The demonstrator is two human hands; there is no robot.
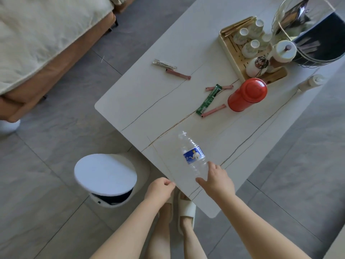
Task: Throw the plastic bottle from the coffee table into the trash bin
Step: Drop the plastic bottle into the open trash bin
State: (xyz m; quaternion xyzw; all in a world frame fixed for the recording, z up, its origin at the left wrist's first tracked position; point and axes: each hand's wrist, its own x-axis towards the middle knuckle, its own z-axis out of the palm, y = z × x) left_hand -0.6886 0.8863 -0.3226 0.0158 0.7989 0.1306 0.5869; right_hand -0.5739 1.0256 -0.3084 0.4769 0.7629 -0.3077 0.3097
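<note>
A clear plastic bottle with a blue label stands near the front corner of the white coffee table, cap pointing away from me. My right hand wraps its thumb and fingers around the bottle's lower end. My left hand hangs beside the table's edge with its fingers curled and nothing in it. The white trash bin sits on the floor just left of that corner. Its round lid is tilted and shows a dark gap at the front.
A red canister, several thin sachets and a tea tray with cups lie farther back on the table. A wire basket stands at the back right. A covered sofa fills the left. My slippered feet are below the table corner.
</note>
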